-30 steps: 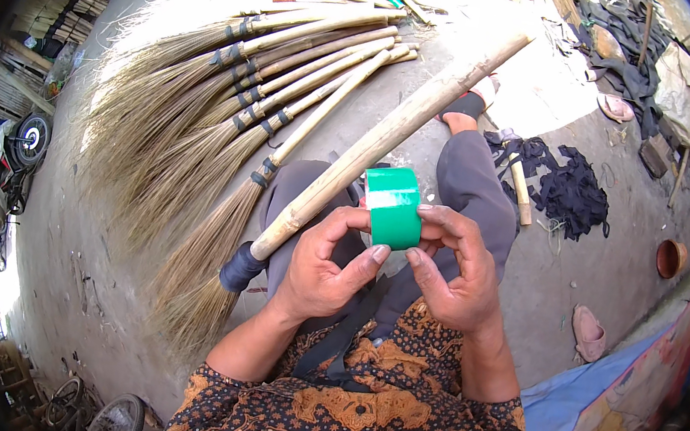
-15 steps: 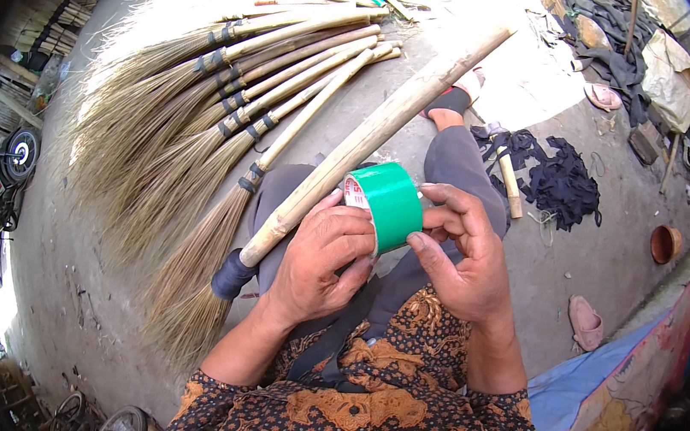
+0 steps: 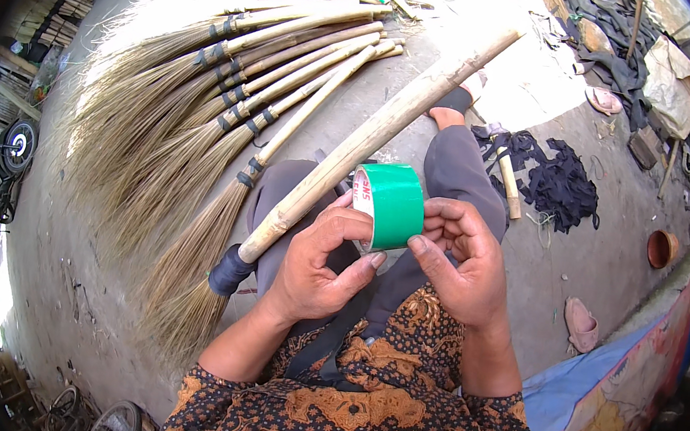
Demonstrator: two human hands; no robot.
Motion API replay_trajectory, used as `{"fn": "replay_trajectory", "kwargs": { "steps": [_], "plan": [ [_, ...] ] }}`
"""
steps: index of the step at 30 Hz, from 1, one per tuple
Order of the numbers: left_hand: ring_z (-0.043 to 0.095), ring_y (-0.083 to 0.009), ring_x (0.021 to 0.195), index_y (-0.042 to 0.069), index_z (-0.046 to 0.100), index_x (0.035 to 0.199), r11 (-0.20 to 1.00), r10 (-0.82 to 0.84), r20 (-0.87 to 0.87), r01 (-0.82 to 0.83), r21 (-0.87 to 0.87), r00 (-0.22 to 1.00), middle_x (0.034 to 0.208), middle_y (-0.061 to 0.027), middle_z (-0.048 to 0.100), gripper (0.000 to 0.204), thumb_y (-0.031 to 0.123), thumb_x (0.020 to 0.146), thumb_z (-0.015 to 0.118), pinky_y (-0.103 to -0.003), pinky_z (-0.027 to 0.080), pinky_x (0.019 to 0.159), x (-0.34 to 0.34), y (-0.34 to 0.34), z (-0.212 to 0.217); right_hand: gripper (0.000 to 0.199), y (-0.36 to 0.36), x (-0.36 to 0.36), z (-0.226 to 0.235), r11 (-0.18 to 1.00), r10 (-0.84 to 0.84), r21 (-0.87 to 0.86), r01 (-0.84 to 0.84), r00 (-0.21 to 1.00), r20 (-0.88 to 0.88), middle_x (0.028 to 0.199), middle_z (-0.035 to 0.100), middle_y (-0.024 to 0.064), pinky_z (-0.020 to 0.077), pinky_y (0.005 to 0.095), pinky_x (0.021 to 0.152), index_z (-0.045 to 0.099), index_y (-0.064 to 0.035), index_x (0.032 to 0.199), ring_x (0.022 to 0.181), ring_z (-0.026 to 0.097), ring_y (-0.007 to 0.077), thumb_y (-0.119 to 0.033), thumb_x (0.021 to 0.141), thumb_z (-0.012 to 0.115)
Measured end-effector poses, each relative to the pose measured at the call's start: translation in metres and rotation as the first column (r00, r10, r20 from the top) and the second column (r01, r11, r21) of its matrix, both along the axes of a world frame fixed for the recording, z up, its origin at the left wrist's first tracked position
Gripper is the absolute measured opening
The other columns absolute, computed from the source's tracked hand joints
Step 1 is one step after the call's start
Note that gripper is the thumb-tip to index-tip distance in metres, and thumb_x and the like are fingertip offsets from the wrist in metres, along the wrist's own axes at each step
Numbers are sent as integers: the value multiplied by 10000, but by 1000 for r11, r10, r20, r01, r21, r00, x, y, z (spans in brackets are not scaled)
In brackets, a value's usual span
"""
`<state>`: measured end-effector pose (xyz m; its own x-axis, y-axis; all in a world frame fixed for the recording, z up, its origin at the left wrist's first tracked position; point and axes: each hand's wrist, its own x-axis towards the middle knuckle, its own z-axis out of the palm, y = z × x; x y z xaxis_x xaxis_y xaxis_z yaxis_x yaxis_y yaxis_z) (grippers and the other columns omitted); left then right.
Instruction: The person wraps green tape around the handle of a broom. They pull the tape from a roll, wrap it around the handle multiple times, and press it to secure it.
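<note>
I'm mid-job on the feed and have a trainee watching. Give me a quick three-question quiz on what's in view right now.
1. True or false: both hands hold the roll of green tape.
2. Which lies across the person's lap? A) a bamboo pole B) a hammer C) a folded cloth
3. Fill in: the finished brooms lie on the ground to the person's ____.

Key
1. True: the left hand has a grip on the roll's near side, and the right hand touches its right edge.
2. A: it runs up from the broom head at lower left.
3. Left.
</note>
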<state>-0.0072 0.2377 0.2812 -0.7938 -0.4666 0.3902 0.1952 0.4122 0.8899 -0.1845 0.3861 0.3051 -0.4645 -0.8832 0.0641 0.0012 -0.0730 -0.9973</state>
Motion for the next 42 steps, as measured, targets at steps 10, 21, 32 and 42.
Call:
{"fn": "replay_trajectory", "kwargs": {
  "steps": [10, 21, 32, 42],
  "plan": [
    [704, -255, 1253, 51, 711, 1247, 975, 6, 47, -16, 223, 999, 1253, -104, 766, 323, 75, 930, 771, -531, 343, 1290, 1, 3, 4, 370, -1, 5, -3, 994, -32, -110, 21, 994, -102, 1151, 729, 84, 539, 245, 809, 628, 22, 1368, 953, 672, 92, -5, 1013, 726],
    [722, -281, 1208, 59, 740, 1208, 995, -79, 38, 81, -51, 996, 1167, -82, 777, 360, 36, 851, 779, -577, 344, 1284, 1, -6, 0, 492, -4, -19, 10, 996, 33, -75, -56, 959, -282, 1116, 736, 98, 532, 249, 778, 558, 33, 1468, 936, 671, 99, 35, 996, 698],
    [646, -164, 1194, 6, 689, 1281, 902, -48, 38, 27, 431, 998, 1212, -75, 728, 321, 70, 972, 749, -359, 436, 1140, -1, 3, 1, 551, -2, -1, -1, 994, 27, -101, -43, 986, -162, 1099, 740, 95, 540, 244, 813, 511, 26, 1486, 935, 673, 97, 47, 987, 743],
    [671, -178, 1176, 45, 714, 1239, 851, -16, 46, -11, 525, 999, 1213, -88, 740, 295, 66, 948, 760, -383, 388, 1191, -3, 9, 2, 529, 0, 4, -1, 994, 27, -104, -38, 994, -105, 1104, 732, 100, 536, 248, 811, 524, 19, 1469, 960, 668, 95, 65, 985, 735]
  ]
}}
